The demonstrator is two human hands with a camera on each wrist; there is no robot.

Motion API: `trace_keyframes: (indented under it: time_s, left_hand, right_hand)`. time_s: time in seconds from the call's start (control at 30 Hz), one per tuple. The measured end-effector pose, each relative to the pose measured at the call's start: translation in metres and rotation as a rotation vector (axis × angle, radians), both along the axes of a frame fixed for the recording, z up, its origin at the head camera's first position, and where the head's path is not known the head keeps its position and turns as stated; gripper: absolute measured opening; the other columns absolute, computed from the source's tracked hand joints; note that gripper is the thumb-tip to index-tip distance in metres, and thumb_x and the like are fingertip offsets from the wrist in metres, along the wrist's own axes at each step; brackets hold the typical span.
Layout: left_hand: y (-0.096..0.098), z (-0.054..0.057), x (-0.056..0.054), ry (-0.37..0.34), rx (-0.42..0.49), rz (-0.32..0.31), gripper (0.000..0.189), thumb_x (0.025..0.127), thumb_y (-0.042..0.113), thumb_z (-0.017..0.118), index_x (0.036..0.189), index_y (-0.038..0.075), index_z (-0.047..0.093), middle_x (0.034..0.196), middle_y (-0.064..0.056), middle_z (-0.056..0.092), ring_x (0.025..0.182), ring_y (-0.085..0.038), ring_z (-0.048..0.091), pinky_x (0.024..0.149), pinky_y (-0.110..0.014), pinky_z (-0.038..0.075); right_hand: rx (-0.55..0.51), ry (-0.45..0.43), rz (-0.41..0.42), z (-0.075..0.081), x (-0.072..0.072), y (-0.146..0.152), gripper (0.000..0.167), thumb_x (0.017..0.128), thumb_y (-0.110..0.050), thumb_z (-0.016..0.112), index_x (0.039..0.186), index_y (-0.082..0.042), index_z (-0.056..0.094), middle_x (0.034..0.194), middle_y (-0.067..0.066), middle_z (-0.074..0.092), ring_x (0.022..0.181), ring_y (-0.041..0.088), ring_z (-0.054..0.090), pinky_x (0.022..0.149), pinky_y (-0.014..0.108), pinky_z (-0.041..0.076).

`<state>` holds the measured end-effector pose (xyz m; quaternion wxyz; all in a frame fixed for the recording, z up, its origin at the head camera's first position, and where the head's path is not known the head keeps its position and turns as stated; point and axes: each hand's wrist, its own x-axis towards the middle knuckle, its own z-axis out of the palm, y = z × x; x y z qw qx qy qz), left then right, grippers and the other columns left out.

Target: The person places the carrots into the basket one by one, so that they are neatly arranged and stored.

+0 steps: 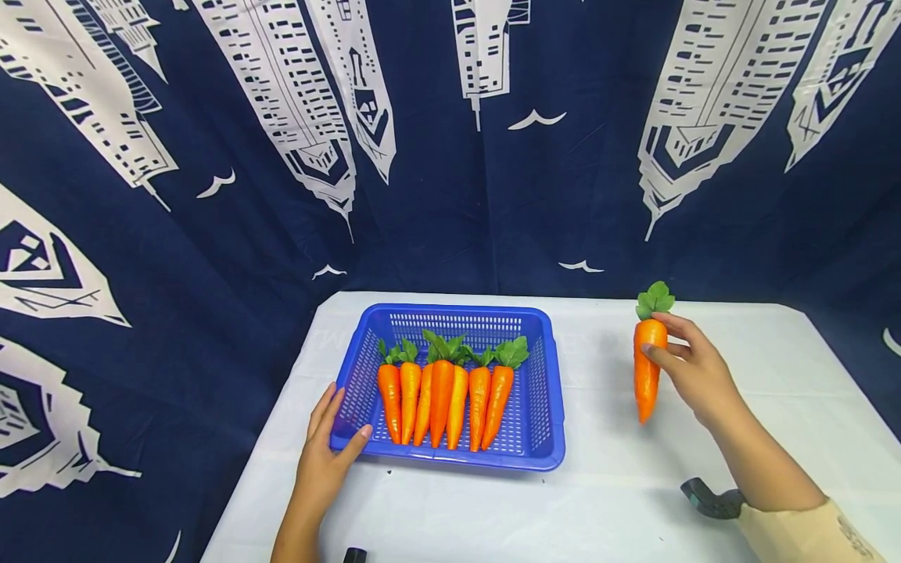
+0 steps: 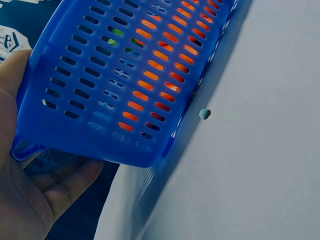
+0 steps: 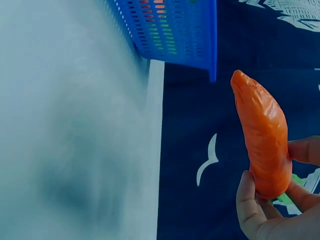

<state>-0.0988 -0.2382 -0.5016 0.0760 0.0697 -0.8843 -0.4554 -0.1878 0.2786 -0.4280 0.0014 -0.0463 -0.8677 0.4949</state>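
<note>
In the head view, a blue plastic basket point(image 1: 486, 461) holds several orange and yellow-orange carrots point(image 1: 440, 399) with green leaves, side by side, tips toward me. My left hand point(image 1: 324, 453) holds the basket's near left corner, thumb over the front rim and fingers along the left side. The left wrist view shows the slotted basket wall point(image 2: 75, 132) with orange behind it. To the right of the basket, my right hand point(image 1: 693, 367) pinches one more carrot point(image 1: 646, 367) near its leafy end, tip pointing down. In the right wrist view this carrot point(image 3: 265, 135) sits between thumb and fingers.
The basket stands on a table with a white cloth point(image 1: 450, 516). Behind and to the left hangs a dark blue curtain point(image 1: 436, 219) with white building prints. A dark curved device point(image 1: 711, 500) is at the right wrist. A small dark speck point(image 2: 205, 114) marks the cloth near the basket.
</note>
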Motion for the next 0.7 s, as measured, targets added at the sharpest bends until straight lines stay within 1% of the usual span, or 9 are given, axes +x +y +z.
trace_keyframes:
  time_s: [0.23,0.47,0.57,0.7]
  left_hand:
    - [0.0,0.001,0.0,0.002,-0.002,-0.003,0.077,0.093,0.036,0.073,0.158,0.028,0.034,0.169,0.008,0.018,0.157,-0.032,0.019,0.121,-0.069,0.019]
    - [0.0,0.0,0.0,0.011,-0.007,-0.008,0.077,0.093,0.038,0.073,0.158,0.026,0.035,0.169,0.006,0.018,0.157,-0.032,0.019,0.121,-0.068,0.02]
    - [0.0,0.0,0.0,0.007,-0.004,-0.003,0.077,0.092,0.039,0.073,0.158,0.028,0.035,0.169,0.007,0.018,0.157,-0.032,0.02,0.121,-0.068,0.02]
    - [0.0,-0.001,0.0,0.004,0.001,0.003,0.077,0.092,0.039,0.073,0.158,0.03,0.034,0.169,0.009,0.018,0.157,-0.031,0.02,0.121,-0.069,0.02]
  right_hand:
    - [0.007,0.038,0.037,0.01,-0.004,-0.012,0.063,0.103,-0.035,0.056,0.158,-0.015,0.032,0.157,0.027,0.035,0.134,0.048,0.049,0.102,0.061,0.046]
    - [-0.024,0.061,0.077,0.021,-0.006,-0.026,0.06,0.103,-0.031,0.057,0.156,-0.016,0.036,0.156,0.024,0.036,0.133,0.046,0.051,0.102,0.058,0.046]
    - [-0.033,0.078,0.086,0.025,-0.006,-0.032,0.058,0.102,-0.029,0.058,0.155,-0.015,0.037,0.156,0.023,0.037,0.133,0.045,0.052,0.101,0.058,0.047]
    - [-0.037,0.098,0.095,0.031,-0.008,-0.04,0.057,0.102,-0.028,0.059,0.154,-0.017,0.039,0.154,0.021,0.04,0.131,0.041,0.055,0.101,0.056,0.049]
